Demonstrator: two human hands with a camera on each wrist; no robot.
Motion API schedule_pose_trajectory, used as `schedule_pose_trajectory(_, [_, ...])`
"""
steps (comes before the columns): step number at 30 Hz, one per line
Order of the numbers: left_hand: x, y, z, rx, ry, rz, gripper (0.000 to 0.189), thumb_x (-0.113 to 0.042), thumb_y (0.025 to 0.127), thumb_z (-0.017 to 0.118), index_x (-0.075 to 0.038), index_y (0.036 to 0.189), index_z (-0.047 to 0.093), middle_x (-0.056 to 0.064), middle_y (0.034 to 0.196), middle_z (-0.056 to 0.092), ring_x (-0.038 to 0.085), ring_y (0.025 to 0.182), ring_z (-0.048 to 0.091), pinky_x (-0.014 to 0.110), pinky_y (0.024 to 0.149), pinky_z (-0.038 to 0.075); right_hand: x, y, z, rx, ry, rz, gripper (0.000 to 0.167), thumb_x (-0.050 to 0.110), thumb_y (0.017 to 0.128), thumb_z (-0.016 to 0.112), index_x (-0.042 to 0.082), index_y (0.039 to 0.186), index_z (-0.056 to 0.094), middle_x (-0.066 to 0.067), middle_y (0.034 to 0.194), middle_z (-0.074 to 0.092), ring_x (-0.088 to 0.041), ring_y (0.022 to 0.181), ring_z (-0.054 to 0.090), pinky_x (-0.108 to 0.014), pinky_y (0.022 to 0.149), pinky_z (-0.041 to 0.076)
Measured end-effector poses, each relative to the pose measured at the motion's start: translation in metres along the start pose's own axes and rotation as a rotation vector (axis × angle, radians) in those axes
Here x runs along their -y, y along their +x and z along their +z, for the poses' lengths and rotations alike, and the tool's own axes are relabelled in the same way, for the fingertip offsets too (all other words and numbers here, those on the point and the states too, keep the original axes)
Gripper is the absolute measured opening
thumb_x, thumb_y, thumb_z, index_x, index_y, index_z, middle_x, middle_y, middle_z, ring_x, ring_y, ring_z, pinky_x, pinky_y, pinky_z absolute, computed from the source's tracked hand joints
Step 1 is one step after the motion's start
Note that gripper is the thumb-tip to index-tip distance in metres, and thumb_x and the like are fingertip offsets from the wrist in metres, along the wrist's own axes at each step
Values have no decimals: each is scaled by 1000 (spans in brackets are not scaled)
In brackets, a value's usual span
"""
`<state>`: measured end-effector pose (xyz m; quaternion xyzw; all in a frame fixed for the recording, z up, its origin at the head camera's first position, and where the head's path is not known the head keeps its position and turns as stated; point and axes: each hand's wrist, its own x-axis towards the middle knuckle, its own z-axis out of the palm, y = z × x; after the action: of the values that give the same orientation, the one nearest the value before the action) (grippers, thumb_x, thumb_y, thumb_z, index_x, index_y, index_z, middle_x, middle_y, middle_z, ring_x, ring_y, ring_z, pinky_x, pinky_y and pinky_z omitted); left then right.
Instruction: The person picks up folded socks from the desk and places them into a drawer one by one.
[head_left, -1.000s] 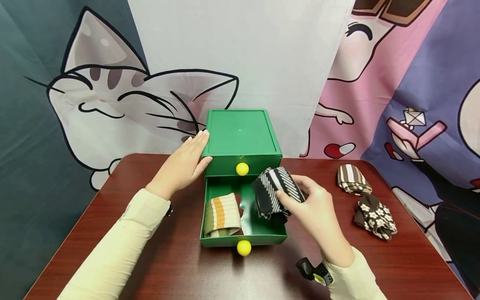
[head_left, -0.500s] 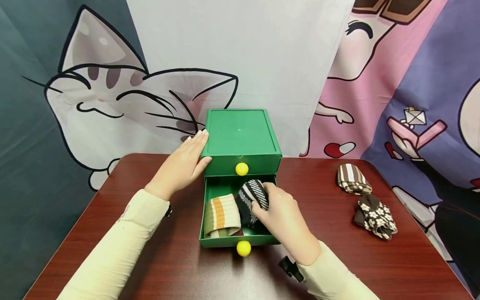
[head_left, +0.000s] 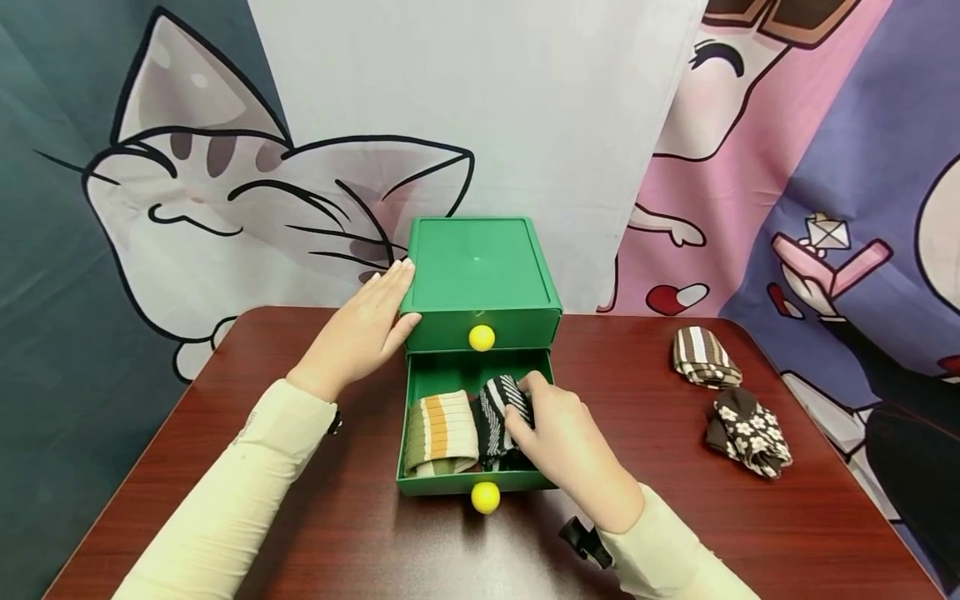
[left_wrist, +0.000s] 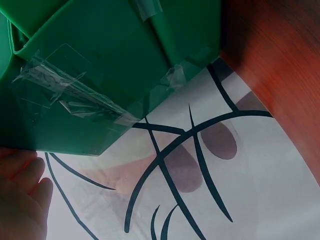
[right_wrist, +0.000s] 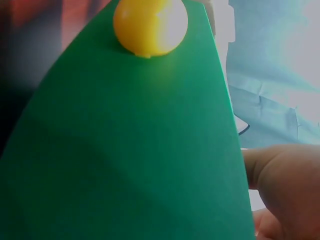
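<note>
Right hand grips black sock, apparently stowing it; release likely next. Flat left hand touches cabinet's nine o'clock.

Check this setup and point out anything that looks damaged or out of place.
Wrinkled clear tape is stuck on the side of the green drawer unit, seen in the left wrist view. It looks odd against the smooth green, perhaps a repair. Nothing looks spilled.

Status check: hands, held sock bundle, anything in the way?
Left hand against green cabinet. Right hand gripping black-and-white bundle inside open lower drawer. Cream bundle beside it; nothing visibly blocking.
</note>
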<state>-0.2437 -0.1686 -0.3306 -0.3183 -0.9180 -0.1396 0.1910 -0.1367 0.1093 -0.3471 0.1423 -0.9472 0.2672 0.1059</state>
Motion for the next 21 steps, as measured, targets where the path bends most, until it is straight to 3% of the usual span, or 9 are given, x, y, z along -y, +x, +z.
schedule_pose_trajectory(4, [-1, 0, 0, -2, 2, 0, 66, -27, 106, 55, 8, 155, 29, 23, 161, 31, 34, 152, 26, 47, 125, 21, -1, -1, 1, -17, 6, -20, 17, 8, 90, 68, 2, 104, 59, -7, 77, 61, -19, 61, 55, -35, 56, 51])
schedule_pose_trajectory(11, [0, 0, 0, -7, 4, 3, 66, -27, 106, 55, 8, 155, 29, 23, 161, 32, 35, 151, 28, 50, 124, 23, -7, -5, -3, -128, -130, -132, 22, 8, 82, 83, 7, 89, 62, -6, 81, 54, -22, 66, 56, -37, 55, 51])
schedule_pose_trajectory(17, [0, 0, 0, -5, 5, -2, 66, -27, 106, 55, 8, 156, 29, 22, 161, 32, 34, 151, 27, 52, 123, 25, -10, -7, -4, -78, -115, -134, 26, 3, 81, 83, 12, 78, 58, 3, 71, 48, -12, 61, 46, -27, 51, 42])
schedule_pose_trajectory(21, [0, 0, 0, -3, 2, -4, 66, -27, 106, 54, 8, 155, 29, 23, 161, 32, 34, 151, 27, 52, 123, 25, -10, -8, -2, -61, -128, -169, 30, 1, 80, 83, 13, 74, 57, 4, 68, 48, -10, 60, 48, -26, 51, 42])
